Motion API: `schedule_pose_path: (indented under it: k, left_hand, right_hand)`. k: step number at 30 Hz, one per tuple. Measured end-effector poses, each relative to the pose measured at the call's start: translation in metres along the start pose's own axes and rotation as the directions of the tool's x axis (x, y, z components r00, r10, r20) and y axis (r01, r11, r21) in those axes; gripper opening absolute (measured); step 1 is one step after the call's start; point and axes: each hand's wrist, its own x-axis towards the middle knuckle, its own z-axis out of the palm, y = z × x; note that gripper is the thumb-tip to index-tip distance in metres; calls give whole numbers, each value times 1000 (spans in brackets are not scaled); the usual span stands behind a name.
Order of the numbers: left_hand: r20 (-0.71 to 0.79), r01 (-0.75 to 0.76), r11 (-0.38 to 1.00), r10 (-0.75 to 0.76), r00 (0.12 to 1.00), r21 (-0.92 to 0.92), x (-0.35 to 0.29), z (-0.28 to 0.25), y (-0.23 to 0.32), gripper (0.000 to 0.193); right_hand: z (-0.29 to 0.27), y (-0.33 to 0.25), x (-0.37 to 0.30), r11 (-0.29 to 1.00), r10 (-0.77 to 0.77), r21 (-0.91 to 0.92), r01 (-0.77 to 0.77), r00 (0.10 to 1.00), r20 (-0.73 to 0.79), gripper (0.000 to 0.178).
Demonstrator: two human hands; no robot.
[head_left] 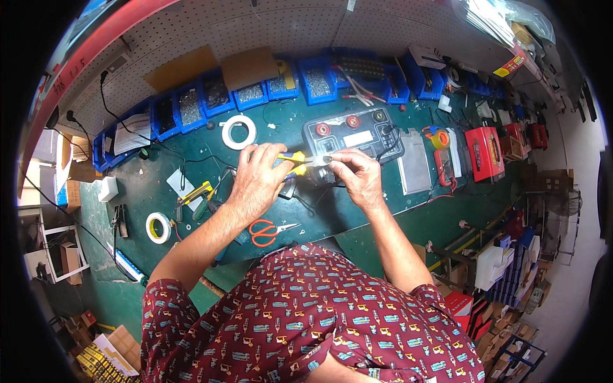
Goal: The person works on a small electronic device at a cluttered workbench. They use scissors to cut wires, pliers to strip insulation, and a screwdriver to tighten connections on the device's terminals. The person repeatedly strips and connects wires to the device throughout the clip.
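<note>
Green table (pixel 345 214), blue bins (pixel 317 100) lining its back edge below pegboard (pixel 306 29): over its middle the left hand (pixel 255 175) grips yellow-handled pliers (pixel 295 171), the right hand (pixel 361 177) pinching a small piece (pixel 327 159) by their tip.

Centre bright; glare upper right; edges bowed, rim black.

I look down from head height, near the left hand (pixel 257 179) and right hand (pixel 363 180); the bent rim may mislead.
</note>
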Motion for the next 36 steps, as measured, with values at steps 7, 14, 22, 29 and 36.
schedule_pose_path:
  k: [7, 14, 22, 29, 36]
  left_hand:
    - [52, -20, 998, 17, 998, 61, 3, -6, -2, 40]
    - [61, -22, 999, 20, 998, 30, 3, -3, -6, 41]
    - [51, -53, 994, 48, 998, 97, 6, -4, -9, 30]
    - [77, -38, 995, 30, 997, 95, 8, -4, -8, 30]
    - [109, 12, 999, -17, 994, 44, 8, -2, -9, 44]
  right_hand:
    - [-1, 3, 1, 1000, -11, -4, 11, 1000, 20, 14]
    - [-3, 0, 2, 1000, 5, 11, -6, 999, 48, 14]
    - [-4, 1, 2, 1000, -2, -2, 2, 997, 72, 13]
    - [-5, 3, 2, 1000, 17, -1, -17, 997, 69, 13]
    - [-6, -1, 5, 1000, 7, 3, -7, 997, 80, 12]
